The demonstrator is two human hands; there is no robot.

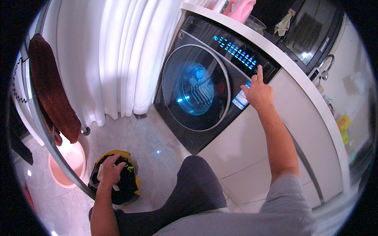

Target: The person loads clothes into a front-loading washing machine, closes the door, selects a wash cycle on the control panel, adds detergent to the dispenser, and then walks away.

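My right hand (260, 93) points its index finger at the right end of the lit control panel (236, 50) on a black front-loading washing machine (177, 129). The fingertip appears to touch the panel beside a round button; nothing is in that hand. Behind the round glass door (220, 109), striped fabric (202, 91) shows in a blue-lit drum. Low on the left, my left hand (110, 171) rests over a yellow-rimmed basket (137, 184) filled with dark clothes (125, 191). Its thumb and fingers are apart. Pale cloth shows beside and below that hand; contact with it is unclear.
A white countertop (295, 63) runs above the machine, bearing a pink jug (240, 11). White cabinet doors (251, 153) adjoin on the right. White curtains (118, 59) hang left. Brown cloth (54, 88) drapes over a curved rail (59, 159), near a pink basin (68, 183) on the tiled floor.
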